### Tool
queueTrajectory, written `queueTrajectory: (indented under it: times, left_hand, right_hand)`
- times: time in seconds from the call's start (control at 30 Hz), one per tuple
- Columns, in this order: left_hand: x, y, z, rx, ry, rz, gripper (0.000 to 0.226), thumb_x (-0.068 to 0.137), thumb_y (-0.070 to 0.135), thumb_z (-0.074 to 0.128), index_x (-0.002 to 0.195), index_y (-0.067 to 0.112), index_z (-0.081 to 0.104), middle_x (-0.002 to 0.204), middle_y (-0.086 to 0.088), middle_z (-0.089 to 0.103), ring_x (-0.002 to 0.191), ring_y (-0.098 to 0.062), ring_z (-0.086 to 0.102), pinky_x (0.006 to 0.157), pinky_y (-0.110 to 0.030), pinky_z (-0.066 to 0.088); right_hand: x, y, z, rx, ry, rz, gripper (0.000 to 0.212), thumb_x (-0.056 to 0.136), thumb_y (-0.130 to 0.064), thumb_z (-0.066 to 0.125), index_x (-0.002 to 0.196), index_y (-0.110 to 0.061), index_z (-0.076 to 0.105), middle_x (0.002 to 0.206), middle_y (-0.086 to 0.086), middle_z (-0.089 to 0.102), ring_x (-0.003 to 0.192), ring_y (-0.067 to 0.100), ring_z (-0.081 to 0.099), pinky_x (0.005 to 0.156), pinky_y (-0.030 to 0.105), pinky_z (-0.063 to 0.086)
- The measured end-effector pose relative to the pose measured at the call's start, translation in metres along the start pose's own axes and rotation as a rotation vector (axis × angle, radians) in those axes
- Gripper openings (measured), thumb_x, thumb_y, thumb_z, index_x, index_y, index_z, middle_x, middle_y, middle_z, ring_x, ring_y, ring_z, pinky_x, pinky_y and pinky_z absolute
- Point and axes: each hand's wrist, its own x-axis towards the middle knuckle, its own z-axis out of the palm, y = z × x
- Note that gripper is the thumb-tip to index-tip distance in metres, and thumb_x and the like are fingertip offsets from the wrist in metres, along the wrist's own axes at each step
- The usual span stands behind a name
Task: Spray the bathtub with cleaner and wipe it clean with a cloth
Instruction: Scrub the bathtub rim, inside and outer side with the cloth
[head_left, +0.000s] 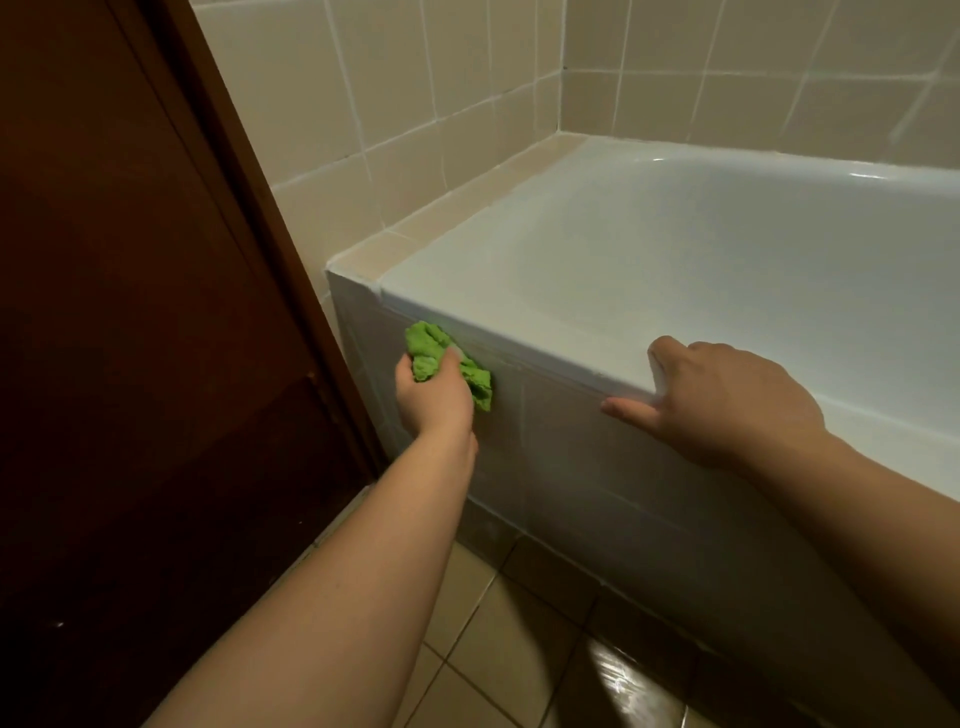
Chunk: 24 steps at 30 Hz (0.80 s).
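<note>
Clearly the wiping stage is under way. The left hand (434, 392), left of centre in the frame, has its fingers curled round a bunched green cloth (447, 361) and presses it against the tiled front panel (571, 467) of the bathtub (675, 270), just under the rim near the tub's left corner. The right hand (727, 400), right of centre, lies spread over the rim, fingers relaxed and draped over the edge, thumb along the panel; it holds nothing and seems to serve as a brace. No spray bottle shows, so spraying is probably done here, though I cannot confirm it. The basin, filling the upper right, looks glossy; whether it has been wiped cannot be told. The panel's lower part and right stretch likely remain.
</note>
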Motion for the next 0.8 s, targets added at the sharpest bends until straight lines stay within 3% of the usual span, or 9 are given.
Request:
queueTrajectory:
  times: [0.07,0.17,0.33,0.6,0.67,0.8]
  left_hand:
    - [-0.002,-0.012,-0.001,0.008,-0.001,0.000,0.050,0.084,0.040,0.077,0.130,0.046,0.057,0.113,0.006,0.070,0.098,-0.024,0.070,0.085,-0.047,0.062]
    - [-0.016,-0.025,-0.002,-0.042,-0.081,-0.070,0.041,0.088,0.029,0.079,0.119,0.044,0.056,0.101,0.005,0.070,0.083,-0.017,0.068,0.062,-0.031,0.056]
    - [-0.015,-0.008,-0.002,-0.067,-0.069,0.110,0.057,0.085,0.026,0.083,0.136,0.039,0.060,0.105,0.013,0.071,0.094,-0.015,0.071,0.087,-0.047,0.062]
    - [-0.034,-0.028,0.003,0.061,-0.046,0.146,0.053,0.081,0.043,0.078,0.127,0.054,0.054,0.114,0.011,0.071,0.101,-0.021,0.070,0.089,-0.053,0.061]
    - [-0.051,-0.039,0.006,0.068,-0.042,0.153,0.051,0.083,0.040,0.079,0.127,0.051,0.056,0.115,0.010,0.071,0.102,-0.020,0.070,0.092,-0.051,0.060]
    - [-0.097,-0.074,0.010,0.141,-0.106,0.257,0.060,0.085,0.038,0.081,0.137,0.049,0.054,0.133,0.011,0.061,0.119,-0.016,0.062,0.104,-0.044,0.053]
  right_hand:
    - [0.001,-0.001,0.001,0.004,-0.002,0.003,0.063,0.081,-0.091,0.032,0.092,-0.029,0.038,0.082,-0.003,0.050,0.075,0.020,0.053,0.067,0.039,0.052]
    - [0.003,-0.001,0.002,0.007,0.006,-0.003,0.061,0.083,-0.089,0.035,0.093,-0.029,0.038,0.084,-0.003,0.050,0.077,0.021,0.054,0.068,0.039,0.052]
    - [0.003,-0.008,0.003,0.018,0.036,-0.021,0.062,0.085,-0.088,0.033,0.096,-0.028,0.041,0.083,-0.004,0.048,0.075,0.020,0.053,0.066,0.039,0.052]
    - [0.014,-0.018,0.005,0.065,0.065,-0.068,0.059,0.090,-0.084,0.029,0.097,-0.028,0.042,0.085,-0.004,0.046,0.081,0.025,0.053,0.065,0.038,0.047]
    - [0.013,-0.012,0.005,0.107,0.040,-0.086,0.058,0.092,-0.082,0.026,0.099,-0.028,0.044,0.094,-0.001,0.053,0.087,0.027,0.054,0.070,0.040,0.047]
    - [0.006,0.002,0.002,0.194,0.019,-0.047,0.070,0.095,-0.079,0.016,0.128,-0.029,0.052,0.123,0.005,0.065,0.111,0.032,0.060,0.089,0.046,0.052]
